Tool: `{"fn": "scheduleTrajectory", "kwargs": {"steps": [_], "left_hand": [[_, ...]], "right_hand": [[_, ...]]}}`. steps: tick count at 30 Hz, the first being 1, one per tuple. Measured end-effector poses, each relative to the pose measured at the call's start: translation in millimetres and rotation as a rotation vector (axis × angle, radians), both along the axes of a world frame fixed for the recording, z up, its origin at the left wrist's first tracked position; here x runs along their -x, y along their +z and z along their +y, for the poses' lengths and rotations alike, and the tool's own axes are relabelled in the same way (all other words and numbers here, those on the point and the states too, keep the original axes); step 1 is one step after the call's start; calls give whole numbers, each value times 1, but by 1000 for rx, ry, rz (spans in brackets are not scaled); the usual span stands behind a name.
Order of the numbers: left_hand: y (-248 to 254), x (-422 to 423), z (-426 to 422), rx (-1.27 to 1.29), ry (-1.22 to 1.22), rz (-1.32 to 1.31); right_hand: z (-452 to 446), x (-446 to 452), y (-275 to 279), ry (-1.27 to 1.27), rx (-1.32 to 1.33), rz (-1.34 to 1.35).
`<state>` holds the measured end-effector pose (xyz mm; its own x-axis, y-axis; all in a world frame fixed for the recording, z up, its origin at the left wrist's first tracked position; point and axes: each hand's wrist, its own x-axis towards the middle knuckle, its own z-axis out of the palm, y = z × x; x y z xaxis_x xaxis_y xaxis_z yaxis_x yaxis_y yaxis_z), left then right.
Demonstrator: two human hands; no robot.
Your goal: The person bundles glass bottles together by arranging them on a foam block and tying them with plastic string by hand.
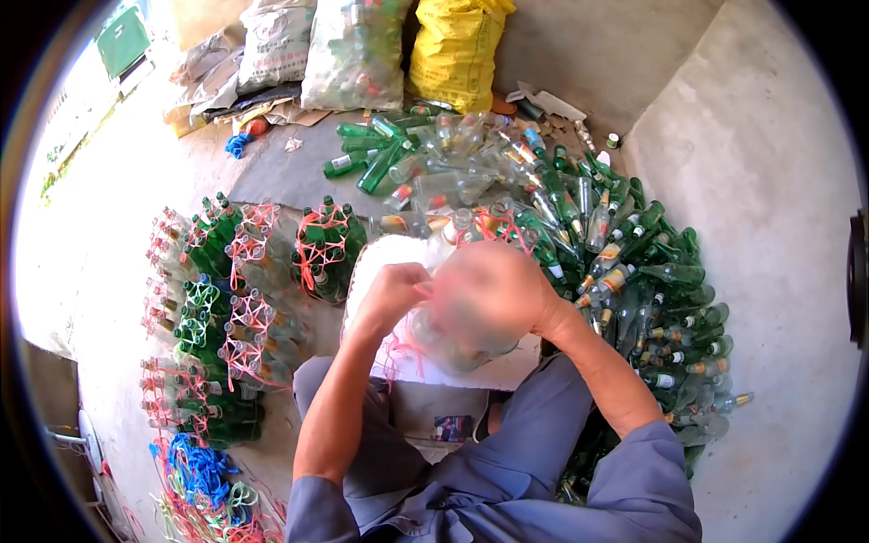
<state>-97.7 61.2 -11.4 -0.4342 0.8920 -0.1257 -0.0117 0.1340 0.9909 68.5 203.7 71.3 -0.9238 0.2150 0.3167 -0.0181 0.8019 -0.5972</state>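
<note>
Over a white board point(362, 339) in front of my knees, my left hand point(395, 294) is closed with its fingers pinched on a pink string point(423, 289). Close to its right is my right hand point(520, 285), largely covered by a blurred patch, so its fingers cannot be made out. Beneath and between the hands stand clear glass bottles point(457, 355), partly hidden by the hands and the blur. Pink string point(392, 357) hangs at their left side. More bottle necks with pink string point(498, 215) show just beyond my right hand.
Tied bottle bundles point(258, 335) stand at the left, with one green bundle point(328, 244) beside the board. Loose bottles point(625, 271) are heaped behind and to the right. Blue and coloured strings point(204, 471) lie at the lower left. Sacks point(358, 54) stand by the back wall.
</note>
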Motion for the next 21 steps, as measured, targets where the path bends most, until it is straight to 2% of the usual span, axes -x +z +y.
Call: {"fn": "scheduleTrajectory", "kwargs": {"steps": [8, 15, 18, 21], "left_hand": [[0, -2, 2, 34, -1, 44], [8, -12, 5, 70, -25, 126], [20, -18, 6, 133, -34, 94], [26, -26, 3, 58, -37, -32]], "right_hand": [[22, -5, 18, 140, -66, -102], [26, -18, 35, 93, -276, -108], [28, -26, 41, 88, -314, -133], [29, -31, 45, 90, -323, -156]]}}
